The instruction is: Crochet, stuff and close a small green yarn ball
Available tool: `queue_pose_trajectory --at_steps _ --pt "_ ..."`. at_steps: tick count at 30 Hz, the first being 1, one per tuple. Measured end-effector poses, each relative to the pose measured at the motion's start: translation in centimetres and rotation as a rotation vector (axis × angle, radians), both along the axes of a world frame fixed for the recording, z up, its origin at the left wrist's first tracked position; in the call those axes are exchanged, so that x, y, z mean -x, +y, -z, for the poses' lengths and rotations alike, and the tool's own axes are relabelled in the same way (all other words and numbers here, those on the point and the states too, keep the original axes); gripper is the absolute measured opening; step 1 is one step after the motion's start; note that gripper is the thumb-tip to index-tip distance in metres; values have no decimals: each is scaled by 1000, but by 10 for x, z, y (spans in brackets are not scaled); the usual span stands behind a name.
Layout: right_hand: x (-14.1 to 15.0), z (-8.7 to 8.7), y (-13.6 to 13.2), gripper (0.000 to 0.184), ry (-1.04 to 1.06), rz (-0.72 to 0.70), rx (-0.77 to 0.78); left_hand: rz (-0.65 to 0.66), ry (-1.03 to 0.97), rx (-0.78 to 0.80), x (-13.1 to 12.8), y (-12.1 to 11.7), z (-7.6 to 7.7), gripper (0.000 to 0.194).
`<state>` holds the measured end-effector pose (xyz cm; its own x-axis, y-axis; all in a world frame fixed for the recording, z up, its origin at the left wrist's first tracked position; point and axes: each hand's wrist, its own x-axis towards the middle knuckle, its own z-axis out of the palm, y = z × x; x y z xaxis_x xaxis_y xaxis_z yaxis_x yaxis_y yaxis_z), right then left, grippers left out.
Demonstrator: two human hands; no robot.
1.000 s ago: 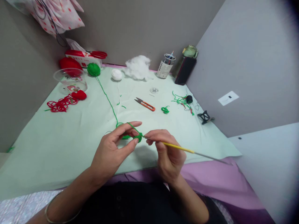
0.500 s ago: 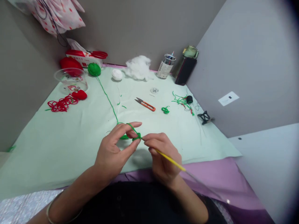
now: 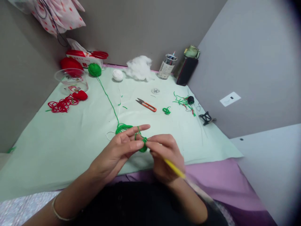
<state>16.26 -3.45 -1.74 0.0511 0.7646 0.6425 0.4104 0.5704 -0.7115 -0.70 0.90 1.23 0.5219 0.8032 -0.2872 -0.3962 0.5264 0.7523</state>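
My left hand (image 3: pixel 117 150) pinches a small green crochet piece (image 3: pixel 143 148) between thumb and fingers, with green yarn looped over its outstretched index finger. In my right hand (image 3: pixel 166 155) is a crochet hook with a yellow handle (image 3: pixel 174 168), its tip at the piece and mostly hidden by my fingertips. The hook's back end is smeared by motion. Behind my left hand lies a loose coil of green yarn (image 3: pixel 122 127). From there a strand runs back to a green yarn ball (image 3: pixel 94 70).
Orange thread snips (image 3: pixel 146 105) and a small green crocheted bit (image 3: pixel 166 110) lie beyond my hands. Red yarn (image 3: pixel 61 104) and a clear tub (image 3: pixel 71 83) stand left. Toward the back are white stuffing (image 3: pixel 139 68), a pen can (image 3: pixel 166 67) and a dark phone (image 3: pixel 187 71).
My left hand has rolled and shifted slightly right, turning the green piece lower. The hook has swung to a steeper slant, its back end toward me. More of the yarn coil shows.
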Motion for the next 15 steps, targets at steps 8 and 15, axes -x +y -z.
queue_pose_trajectory --at_steps 8,15 --pt "3 -18 17 17 442 -199 85 -25 102 -224 -1 2 -4 36" --pt "7 -6 11 31 62 15 -59 -155 168 -237 -8 -4 -1 48"
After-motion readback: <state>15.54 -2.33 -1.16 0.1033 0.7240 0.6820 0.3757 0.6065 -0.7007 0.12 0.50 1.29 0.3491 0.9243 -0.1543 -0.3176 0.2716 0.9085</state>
